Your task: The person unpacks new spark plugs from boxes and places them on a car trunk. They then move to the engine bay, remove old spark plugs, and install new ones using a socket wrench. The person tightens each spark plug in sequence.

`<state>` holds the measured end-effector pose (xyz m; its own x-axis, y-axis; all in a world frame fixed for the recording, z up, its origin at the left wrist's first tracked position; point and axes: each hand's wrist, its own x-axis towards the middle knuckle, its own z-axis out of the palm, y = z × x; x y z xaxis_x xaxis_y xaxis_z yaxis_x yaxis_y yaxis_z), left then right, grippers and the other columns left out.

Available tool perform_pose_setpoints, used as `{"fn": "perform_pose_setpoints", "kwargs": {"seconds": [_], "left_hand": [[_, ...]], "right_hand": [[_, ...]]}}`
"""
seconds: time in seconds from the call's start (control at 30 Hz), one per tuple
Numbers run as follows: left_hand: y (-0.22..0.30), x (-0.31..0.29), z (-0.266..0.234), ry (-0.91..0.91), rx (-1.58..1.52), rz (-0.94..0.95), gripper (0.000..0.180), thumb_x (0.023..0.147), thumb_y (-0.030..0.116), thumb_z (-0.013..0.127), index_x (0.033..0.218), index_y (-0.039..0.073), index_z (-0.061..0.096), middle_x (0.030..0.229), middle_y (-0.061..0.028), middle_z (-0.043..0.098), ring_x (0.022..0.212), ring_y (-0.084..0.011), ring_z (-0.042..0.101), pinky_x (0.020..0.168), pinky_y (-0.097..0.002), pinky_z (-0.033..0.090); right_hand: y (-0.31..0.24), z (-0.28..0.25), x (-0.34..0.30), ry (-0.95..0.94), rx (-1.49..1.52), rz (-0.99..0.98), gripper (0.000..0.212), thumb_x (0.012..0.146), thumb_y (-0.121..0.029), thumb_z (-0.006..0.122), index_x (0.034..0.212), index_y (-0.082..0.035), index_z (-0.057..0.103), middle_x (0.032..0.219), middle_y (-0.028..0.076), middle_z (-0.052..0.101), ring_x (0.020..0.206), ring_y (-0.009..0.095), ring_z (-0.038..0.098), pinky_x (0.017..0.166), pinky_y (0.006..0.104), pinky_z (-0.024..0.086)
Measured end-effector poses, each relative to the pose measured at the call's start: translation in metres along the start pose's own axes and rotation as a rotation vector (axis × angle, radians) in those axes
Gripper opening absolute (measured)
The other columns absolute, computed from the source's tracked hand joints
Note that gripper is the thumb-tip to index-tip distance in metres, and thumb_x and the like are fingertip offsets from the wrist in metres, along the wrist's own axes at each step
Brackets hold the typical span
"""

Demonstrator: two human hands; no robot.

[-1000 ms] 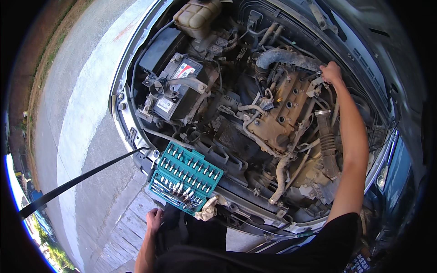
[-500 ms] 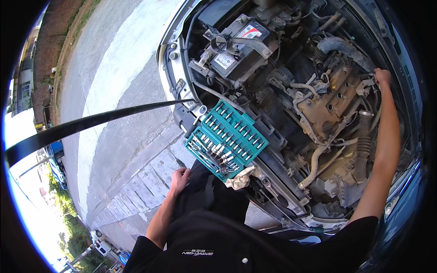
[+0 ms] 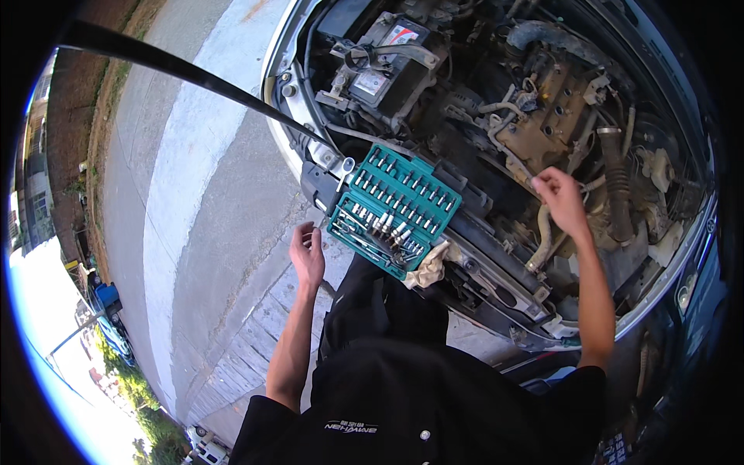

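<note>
My right hand [image 3: 564, 203] is over the engine bay, in front of the dusty brown engine top [image 3: 531, 136] and near a pale curved hose [image 3: 543, 236]. Its thumb and fingers are drawn together; whatever may be between them is too small to make out. Off to the left, beside the car's front edge, my left hand [image 3: 308, 257] is raised with fingers loosely bent and apart, holding nothing. Between the hands, a teal socket set case [image 3: 422, 165] lies unfolded on the front of the car, filled with rows of sockets, bits and drivers. A pale cloth [image 3: 428, 265] touches its near corner.
A black prop rod [image 3: 201, 89] slants down to the car's front edge. The battery [image 3: 387, 70] with its metal bracket sits at the far left of the bay. A ribbed hose [image 3: 616, 182] stands right of the engine. Paved ground [image 3: 225, 209] stretches left of the car.
My right hand has come back from the far right side of the engine toward me and left. My left hand has lifted and its fingers have loosened. The view has shifted.
</note>
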<state>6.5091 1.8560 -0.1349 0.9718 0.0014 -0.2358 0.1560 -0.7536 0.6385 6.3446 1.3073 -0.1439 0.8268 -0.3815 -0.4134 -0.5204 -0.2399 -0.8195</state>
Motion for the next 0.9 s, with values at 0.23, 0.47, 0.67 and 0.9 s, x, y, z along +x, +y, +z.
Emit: {"fn": "perform_pose_setpoints", "kwargs": {"seconds": [0.23,0.47,0.67,0.9], "left_hand": [[0.037,-0.009,0.003,0.001,-0.144,0.214,0.022,0.105,0.013,0.065,0.119,-0.004,0.07,0.112,-0.0152,0.075,0.102,-0.0233,0.072,0.095,-0.0395,0.058],[0.042,-0.057,0.01,-0.211,-0.315,0.289,0.019,0.106,0.008,0.065,0.118,-0.005,0.069,0.113,-0.0152,0.075,0.104,-0.0228,0.071,0.096,-0.0387,0.058],[0.033,-0.064,-0.002,-0.336,-0.397,0.272,0.016,0.105,0.008,0.065,0.114,-0.005,0.07,0.109,-0.014,0.075,0.1,-0.02,0.071,0.093,-0.0372,0.058],[0.05,-0.072,0.014,-0.57,-0.38,0.318,0.015,0.104,0.007,0.067,0.112,-0.004,0.071,0.099,-0.0123,0.077,0.091,-0.019,0.072,0.087,-0.0348,0.057]], "right_hand": [[-0.007,0.096,-0.171,-0.065,0.005,0.226,0.021,0.091,-0.013,0.084,0.098,0.001,0.069,0.081,0.011,0.074,0.07,0.018,0.071,0.066,0.0344,0.055],[0.021,0.159,-0.193,0.134,-0.361,-0.037,0.035,0.085,-0.005,0.081,0.117,-0.004,0.066,0.113,0.014,0.069,0.107,0.037,0.066,0.093,0.0472,0.053],[0.007,0.161,-0.203,-0.017,0.261,0.236,0.017,0.102,-0.01,0.072,0.109,0.005,0.067,0.083,0.005,0.065,0.069,0.014,0.06,0.064,0.0324,0.049],[-0.065,0.163,-0.233,0.136,0.716,0.21,0.03,0.111,-0.021,0.064,0.119,0.006,0.075,0.085,0.003,0.067,0.067,0.006,0.055,0.061,0.0223,0.043]]}}
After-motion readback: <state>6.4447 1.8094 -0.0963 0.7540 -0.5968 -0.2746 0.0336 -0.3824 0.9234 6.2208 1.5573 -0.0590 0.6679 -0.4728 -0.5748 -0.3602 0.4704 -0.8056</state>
